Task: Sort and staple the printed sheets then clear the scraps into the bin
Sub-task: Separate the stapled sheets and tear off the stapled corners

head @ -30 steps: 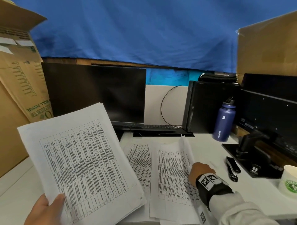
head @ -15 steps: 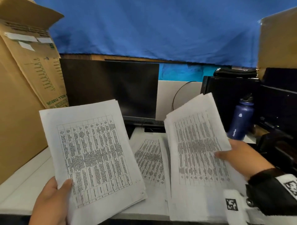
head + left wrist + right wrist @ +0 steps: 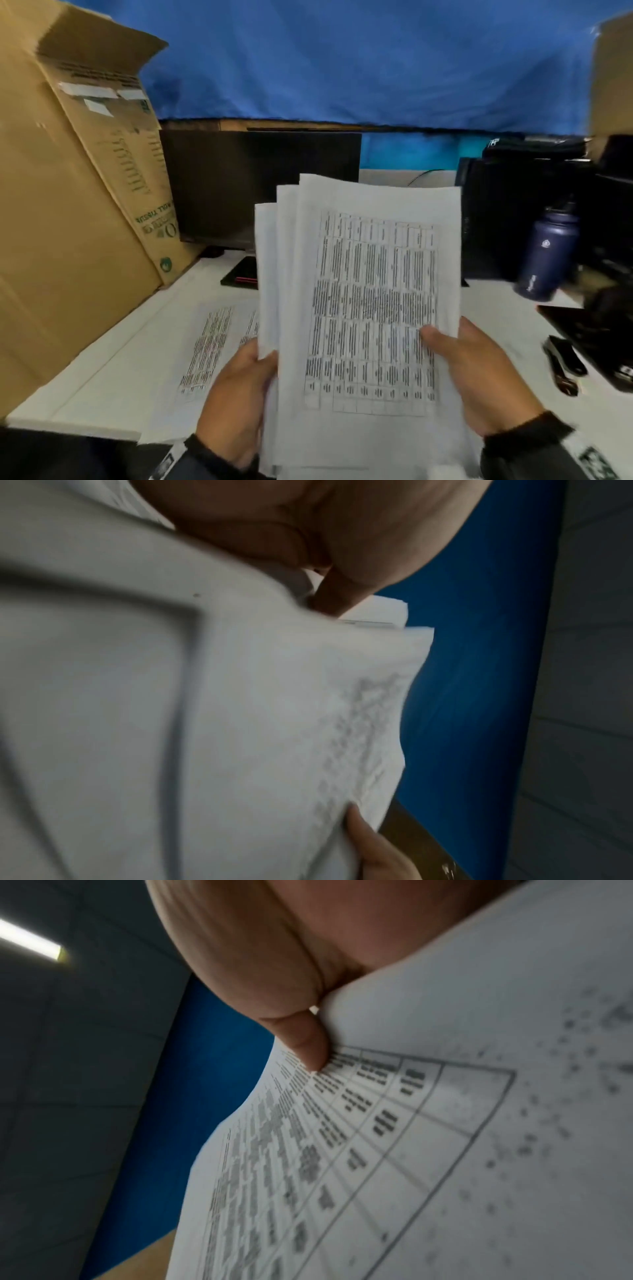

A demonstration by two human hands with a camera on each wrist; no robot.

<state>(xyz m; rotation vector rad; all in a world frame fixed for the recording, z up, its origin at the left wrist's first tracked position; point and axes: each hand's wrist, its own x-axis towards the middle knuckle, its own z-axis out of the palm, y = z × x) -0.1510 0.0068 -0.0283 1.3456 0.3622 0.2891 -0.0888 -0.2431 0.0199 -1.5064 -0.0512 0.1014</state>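
I hold a stack of printed sheets (image 3: 370, 308) upright in front of me, a table of text on its front page. My left hand (image 3: 239, 394) grips the stack's lower left edge, thumb on the front. My right hand (image 3: 479, 370) grips the lower right edge, its thumb (image 3: 308, 1042) pressed on the printed table. The sheets (image 3: 240, 723) are fanned unevenly at the top. More printed sheets (image 3: 205, 349) lie flat on the white desk (image 3: 102, 370) at the left. A black stapler (image 3: 565, 363) lies on the desk at the right.
A large cardboard box (image 3: 68, 205) stands at the left. A dark monitor (image 3: 260, 185) is behind the stack, with a black phone (image 3: 243, 274) below it. A dark blue bottle (image 3: 548, 253) and black equipment (image 3: 609, 308) stand at the right.
My two hands have brought their separate bundles together into one stack held in front of me. The right hand lifted its sheets off the desk a second ago.
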